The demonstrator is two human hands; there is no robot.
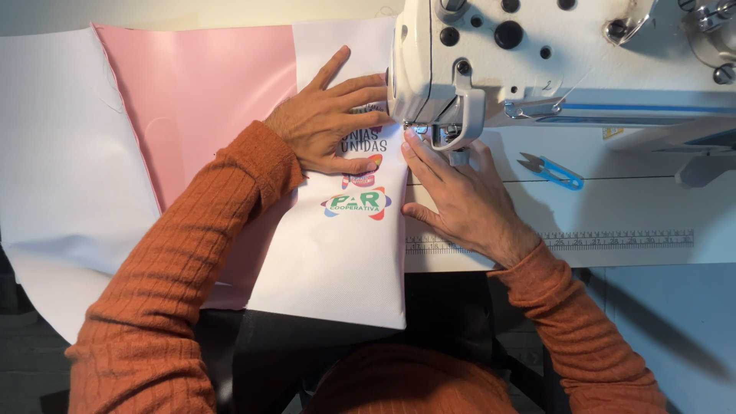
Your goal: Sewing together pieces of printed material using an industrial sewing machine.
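Both the left hand (326, 115) and the right hand (460, 195) lie flat, fingers extended, grasping nothing, pressing the white printed fabric panel (337, 245). Its long axis runs from the person toward the sewing machine (537, 61), the far end under the presser foot (445, 136).

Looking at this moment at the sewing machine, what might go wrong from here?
The right hand has its fingertips right beside the presser foot, so a slip could bring them under the needle. The left hand alone flattens the white printed fabric; much of it hangs off the table edge, so its weight might drag the seam crooked.
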